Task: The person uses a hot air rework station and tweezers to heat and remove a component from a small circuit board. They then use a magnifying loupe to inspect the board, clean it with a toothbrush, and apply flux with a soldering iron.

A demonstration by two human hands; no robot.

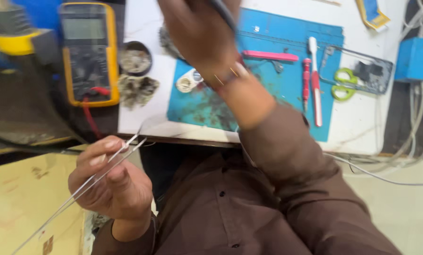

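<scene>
My left hand is below the desk's front edge, shut on thin metal tweezers whose tips point up toward the edge. My right hand is raised over the blue work mat and is motion-blurred. It grips a dark rod-like tool that runs out of the top of the view. A brown sleeve covers my right forearm. A small white tape roll lies on the mat just below my right hand.
A yellow multimeter with a red lead stands at left, beside a round tin and a grey metal wad. On the mat lie a pink tool, a red screwdriver, a toothbrush and green scissors. White cables hang at right.
</scene>
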